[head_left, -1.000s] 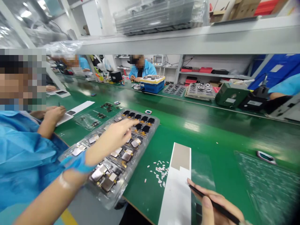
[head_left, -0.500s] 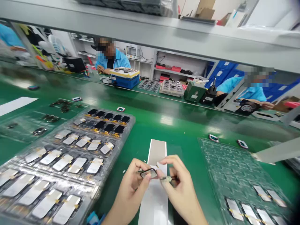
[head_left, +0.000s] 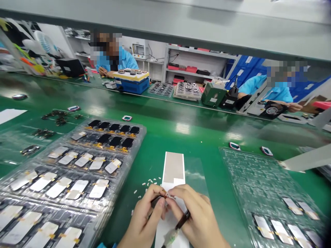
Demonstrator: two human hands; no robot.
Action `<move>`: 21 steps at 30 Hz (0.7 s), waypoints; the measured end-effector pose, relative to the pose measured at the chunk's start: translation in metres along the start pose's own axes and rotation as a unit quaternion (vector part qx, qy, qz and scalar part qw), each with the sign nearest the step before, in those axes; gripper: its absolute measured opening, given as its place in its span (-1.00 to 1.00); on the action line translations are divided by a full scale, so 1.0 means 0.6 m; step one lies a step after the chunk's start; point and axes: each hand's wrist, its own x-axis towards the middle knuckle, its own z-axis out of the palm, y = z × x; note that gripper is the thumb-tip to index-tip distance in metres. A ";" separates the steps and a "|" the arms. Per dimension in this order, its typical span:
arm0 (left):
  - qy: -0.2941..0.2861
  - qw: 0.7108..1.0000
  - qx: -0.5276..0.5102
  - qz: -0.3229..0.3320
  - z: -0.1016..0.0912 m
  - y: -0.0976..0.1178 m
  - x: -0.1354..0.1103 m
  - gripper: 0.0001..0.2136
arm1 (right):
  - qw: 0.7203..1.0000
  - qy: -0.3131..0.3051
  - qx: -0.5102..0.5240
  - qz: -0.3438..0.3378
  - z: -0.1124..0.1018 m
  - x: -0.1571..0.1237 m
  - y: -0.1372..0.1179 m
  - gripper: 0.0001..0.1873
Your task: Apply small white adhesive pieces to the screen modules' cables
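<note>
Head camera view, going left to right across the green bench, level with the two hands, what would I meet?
The clear tray of white-backed parts → the left hand → the right hand → the clear tray on the right, which holds fewer parts.

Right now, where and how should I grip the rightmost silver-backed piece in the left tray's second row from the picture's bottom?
Probably by its near and far edges, from above and the right. The silver-backed piece lies broad side up in the clear tray, and that pinch spares the orange tab at its right. The left hand is nearer but grips a dark part.
</note>
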 end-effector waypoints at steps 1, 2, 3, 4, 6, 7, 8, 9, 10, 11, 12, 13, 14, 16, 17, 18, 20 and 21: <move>0.000 1.000 0.008 0.004 0.000 -0.001 0.000 -0.72 | 1.000 0.004 -0.017 -0.012 0.000 0.001 0.001 -0.85; 0.000 1.000 0.014 0.008 0.000 -0.001 0.000 -0.73 | 0.999 0.004 -0.030 -0.025 0.000 0.001 0.001 -0.84; 0.002 1.000 0.021 0.013 0.000 -0.002 0.000 -0.73 | 0.999 0.003 -0.039 -0.036 -0.001 0.002 0.002 -0.84; 0.003 0.999 0.028 0.017 0.000 -0.002 0.000 -0.74 | 0.998 -0.001 -0.046 -0.045 -0.002 0.003 0.002 -0.83; 0.006 0.999 0.035 0.025 0.001 -0.002 0.000 -0.75 | 0.996 -0.007 -0.063 -0.057 -0.004 0.003 0.003 -0.81; 0.008 0.999 0.039 0.029 0.000 -0.001 0.000 -0.75 | 0.996 -0.009 -0.070 -0.062 -0.005 0.003 0.003 -0.80; 0.009 0.999 0.042 0.034 0.000 0.000 0.000 -0.75 | 0.995 -0.013 -0.075 -0.065 -0.005 0.003 0.002 -0.78; 0.011 0.998 0.047 0.040 -0.001 0.000 0.001 -0.76 | 0.995 -0.018 -0.079 -0.067 -0.004 0.003 0.002 -0.77; 0.011 0.997 0.057 0.048 -0.001 0.001 0.001 -0.77 | 0.994 -0.023 -0.080 -0.067 -0.003 0.002 0.002 -0.77; 0.009 0.996 0.070 0.058 -0.002 0.002 0.002 -0.78 | 0.994 -0.030 -0.080 -0.064 0.000 0.001 0.001 -0.77; 0.009 0.994 0.085 0.066 -0.003 0.002 0.003 -0.79 | 0.995 -0.034 -0.078 -0.058 0.003 0.000 0.000 -0.77; 0.010 0.993 0.098 0.072 -0.003 0.003 0.003 -0.80 | 0.995 -0.033 -0.078 -0.050 0.006 -0.001 0.000 -0.78; 0.013 0.991 0.108 0.073 -0.003 0.003 0.004 -0.80 | 0.996 -0.028 -0.078 -0.038 0.009 -0.003 -0.001 -0.79; 0.013 0.991 0.116 0.063 -0.003 0.002 0.004 -0.80 | 0.997 -0.018 -0.074 -0.011 0.011 -0.004 0.000 -0.81; 0.010 0.992 0.113 0.053 -0.003 0.002 0.004 -0.79 | 0.998 -0.012 -0.065 0.007 0.010 -0.005 0.000 -0.83; 0.006 0.993 0.106 0.041 -0.003 0.002 0.004 -0.78 | 0.998 -0.006 -0.052 0.029 0.006 -0.005 0.001 -0.84; 0.008 0.996 0.084 0.021 -0.003 0.002 0.003 -0.75 | 0.996 0.002 -0.019 0.083 -0.004 -0.003 0.005 -0.87; 0.019 0.998 0.066 0.014 -0.003 0.003 0.002 -0.74 | 0.994 0.007 -0.005 0.112 -0.009 -0.002 0.007 -0.86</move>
